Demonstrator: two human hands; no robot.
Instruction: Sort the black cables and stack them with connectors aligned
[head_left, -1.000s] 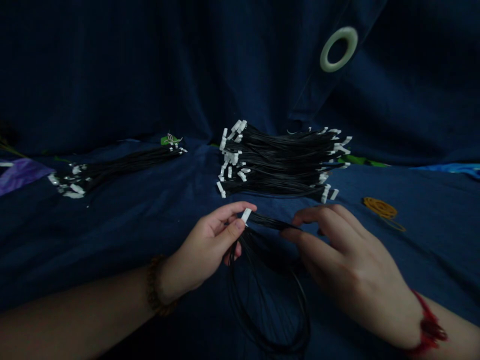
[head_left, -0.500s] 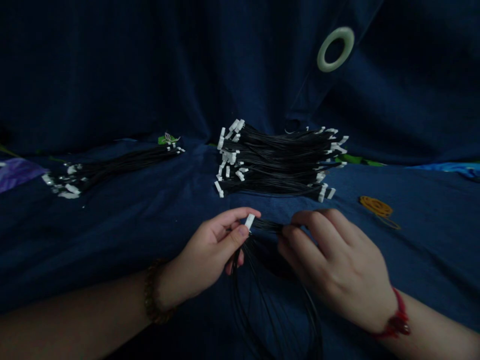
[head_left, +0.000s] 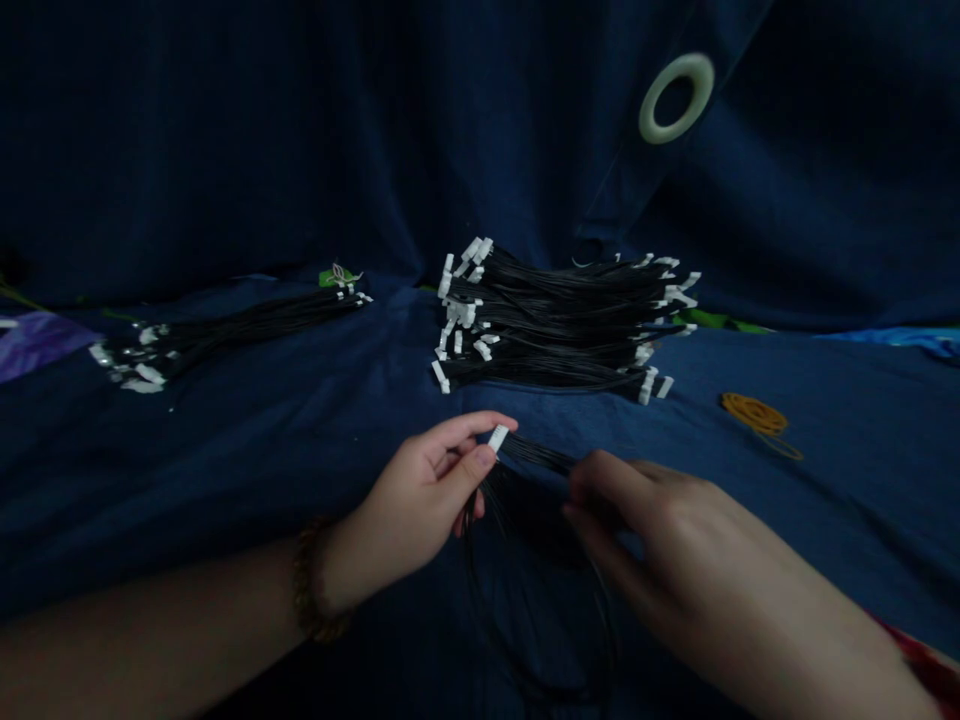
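My left hand [head_left: 442, 480] pinches a white plug connector [head_left: 498, 438] between thumb and forefinger. Thin black wires [head_left: 536, 452] run from that connector to the right, into my right hand [head_left: 645, 520]. The right fingers are closed around the wires, partly hidden by the back of the hand. Below both hands the rest of the black wires hangs in a loose loop, dim against the cloth.
Beyond my hands lies a stack of black cables [head_left: 562, 320] with white connectors at both ends. A thinner cable bundle [head_left: 247, 325] rests at left. Yellow rubber bands [head_left: 756, 412] lie at right on the dark blue cloth [head_left: 262, 440]. A pale ring [head_left: 676, 98] shows on the hanging cloth behind.
My right hand has turned and shifted slightly down and right along the wires. The hanging loop has swung a little left. My left hand keeps the connector in nearly the same place.
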